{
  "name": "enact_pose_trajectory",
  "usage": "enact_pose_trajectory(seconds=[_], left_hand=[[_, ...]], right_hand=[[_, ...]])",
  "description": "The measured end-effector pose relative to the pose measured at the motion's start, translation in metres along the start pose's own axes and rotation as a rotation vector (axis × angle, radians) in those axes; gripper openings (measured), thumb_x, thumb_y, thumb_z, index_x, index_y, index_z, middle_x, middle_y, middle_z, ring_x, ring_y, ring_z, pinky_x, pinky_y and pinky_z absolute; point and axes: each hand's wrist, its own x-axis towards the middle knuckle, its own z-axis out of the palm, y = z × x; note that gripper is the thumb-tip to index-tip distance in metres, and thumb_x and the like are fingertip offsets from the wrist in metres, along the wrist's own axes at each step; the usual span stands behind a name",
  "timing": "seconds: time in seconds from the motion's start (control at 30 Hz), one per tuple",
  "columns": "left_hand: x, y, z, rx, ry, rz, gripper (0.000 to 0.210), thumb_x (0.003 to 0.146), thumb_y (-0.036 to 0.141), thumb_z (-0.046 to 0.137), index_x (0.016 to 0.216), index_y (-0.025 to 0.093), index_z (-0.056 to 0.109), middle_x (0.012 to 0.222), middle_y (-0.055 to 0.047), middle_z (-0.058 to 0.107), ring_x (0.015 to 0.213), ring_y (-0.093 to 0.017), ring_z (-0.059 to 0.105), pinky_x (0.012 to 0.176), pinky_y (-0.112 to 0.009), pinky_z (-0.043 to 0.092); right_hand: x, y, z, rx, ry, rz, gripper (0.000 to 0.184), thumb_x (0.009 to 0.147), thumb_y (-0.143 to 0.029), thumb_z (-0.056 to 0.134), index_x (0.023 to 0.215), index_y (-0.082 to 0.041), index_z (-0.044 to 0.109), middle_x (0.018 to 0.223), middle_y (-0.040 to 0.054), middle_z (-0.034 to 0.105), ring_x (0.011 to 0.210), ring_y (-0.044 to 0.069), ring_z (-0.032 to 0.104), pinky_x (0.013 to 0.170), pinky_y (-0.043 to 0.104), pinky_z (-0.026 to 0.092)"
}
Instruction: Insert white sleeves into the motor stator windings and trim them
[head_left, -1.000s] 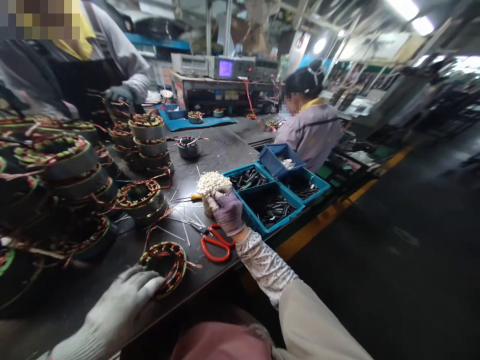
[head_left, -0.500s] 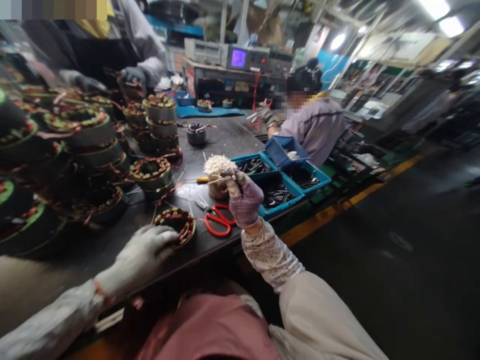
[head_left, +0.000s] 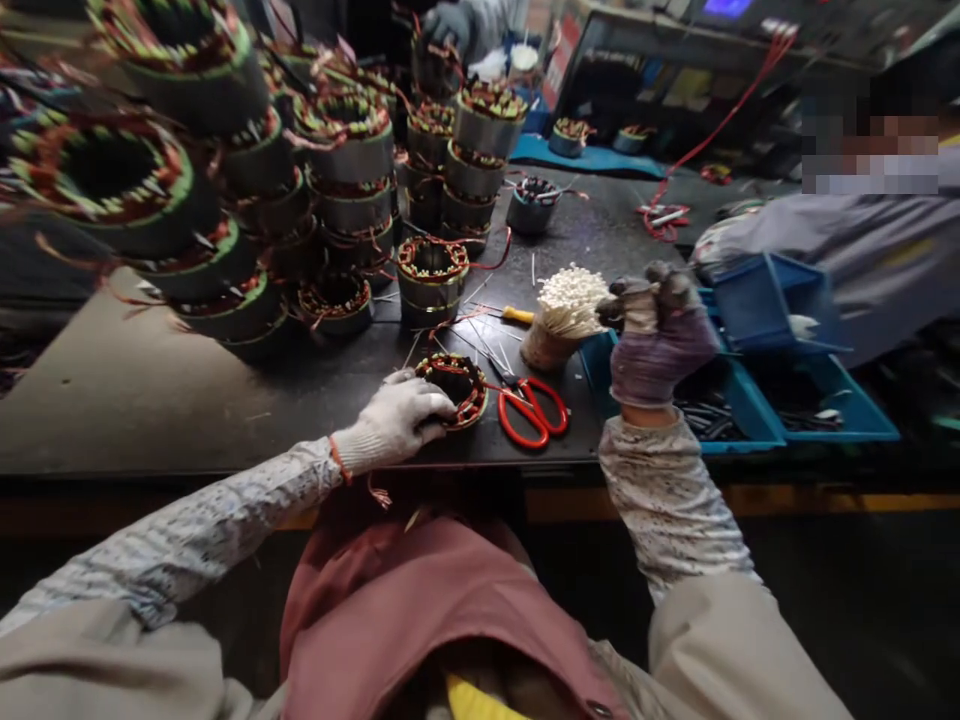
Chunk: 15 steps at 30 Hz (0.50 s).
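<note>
Your left hand [head_left: 397, 415] curls around the left rim of a wound stator [head_left: 477, 392] near the bench [head_left: 300, 385] edge. Red-handled scissors [head_left: 536, 412] just right. Your right hand [head_left: 660, 335]: fingers bunched, grip unclear, beside white-tipped sticks [head_left: 574, 300]. Stacked stators [head_left: 352, 165] beyond, left.

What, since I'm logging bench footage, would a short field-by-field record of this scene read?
Left hand: white-gloved, at the near-left edge of the wound ring; firmness of grip unclear
Right hand: purple-gloved, raised, fingers bent; whether it holds anything unclear
White-tipped bundle: just left of the right hand
Scissors: red-handled, lying right of the wound ring
Trays: blue, at right, holding black pieces
Co-worker's hand: gloved, top of view
</note>
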Motion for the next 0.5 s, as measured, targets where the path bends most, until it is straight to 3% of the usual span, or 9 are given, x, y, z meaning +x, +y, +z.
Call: enact_pose_trajectory(seconds=[0.07,0.17,0.27,0.4,0.5], left_hand=[[0.001,-0.001,0.0,-0.011,-0.009,0.002,0.018,0.083,0.029,0.064,0.1,0.026,0.069,0.106,-0.001,0.07,0.104,-0.018,0.062,0.104,-0.041,0.031],[0.003,-0.002,0.0,-0.028,-0.012,0.001,0.018,0.082,0.029,0.065,0.1,0.026,0.069,0.106,-0.001,0.07,0.104,-0.018,0.062,0.105,-0.041,0.03],[0.003,-0.004,0.0,-0.038,-0.014,0.006,0.018,0.083,0.03,0.065,0.1,0.027,0.068,0.107,0.0,0.07,0.104,-0.018,0.062,0.105,-0.041,0.029],[0.002,-0.004,0.001,-0.037,-0.024,0.005,0.019,0.084,0.03,0.063,0.102,0.028,0.068,0.109,0.0,0.07,0.105,-0.018,0.062,0.107,-0.041,0.027],[0.002,-0.004,0.001,-0.063,-0.018,-0.014,0.019,0.084,0.031,0.063,0.102,0.028,0.067,0.109,0.001,0.069,0.106,-0.017,0.061,0.108,-0.04,0.026]], right_hand=[[0.001,-0.002,0.001,0.01,0.032,0.021,0.036,0.091,-0.044,0.05,0.104,-0.013,0.063,0.094,0.0108,0.069,0.076,0.019,0.069,0.064,0.036,0.058],[-0.006,0.011,0.005,-0.052,-0.134,0.023,0.031,0.091,-0.039,0.052,0.102,-0.014,0.066,0.093,0.0105,0.072,0.078,0.018,0.069,0.072,0.036,0.057],[-0.014,0.029,0.004,-0.208,-0.295,-0.058,0.023,0.086,-0.032,0.058,0.098,-0.015,0.069,0.095,0.0105,0.073,0.092,0.023,0.069,0.088,0.041,0.054],[-0.01,0.026,-0.013,-0.345,-0.286,-0.133,0.025,0.089,-0.031,0.054,0.103,-0.016,0.069,0.102,0.0126,0.071,0.102,0.026,0.066,0.095,0.045,0.05],[-0.002,0.011,-0.023,-0.384,-0.262,-0.126,0.027,0.089,-0.039,0.055,0.098,-0.018,0.069,0.095,0.0109,0.071,0.099,0.027,0.065,0.093,0.049,0.05]])
